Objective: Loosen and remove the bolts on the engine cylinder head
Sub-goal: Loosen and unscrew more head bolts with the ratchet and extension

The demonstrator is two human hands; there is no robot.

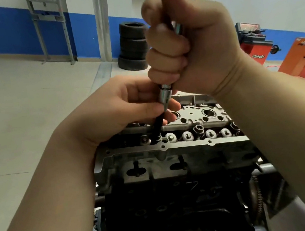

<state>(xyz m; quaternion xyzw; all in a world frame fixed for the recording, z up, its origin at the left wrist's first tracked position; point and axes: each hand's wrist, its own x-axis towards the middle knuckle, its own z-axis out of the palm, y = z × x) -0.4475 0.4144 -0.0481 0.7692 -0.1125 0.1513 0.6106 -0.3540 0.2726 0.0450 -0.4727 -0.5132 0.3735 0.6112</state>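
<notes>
At frame centre, a black bolt [157, 129] stands partly out of the cylinder head [181, 146]; its lower end is hidden in the bore. The left hand [123, 107] pinches the bolt's shank under the chrome socket [165, 96]. The right hand [187, 46] is fisted around the tool's handle, hiding most of it. Upper right, a red machine [255, 47] reads "Lanpody". Stacked tyres [133, 46] stand on pale floor tiles [21, 113] before a blue-and-white wall [0, 28].

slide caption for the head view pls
Right hand grips tool; left hand pinches black bolt over cylinder head.
</notes>
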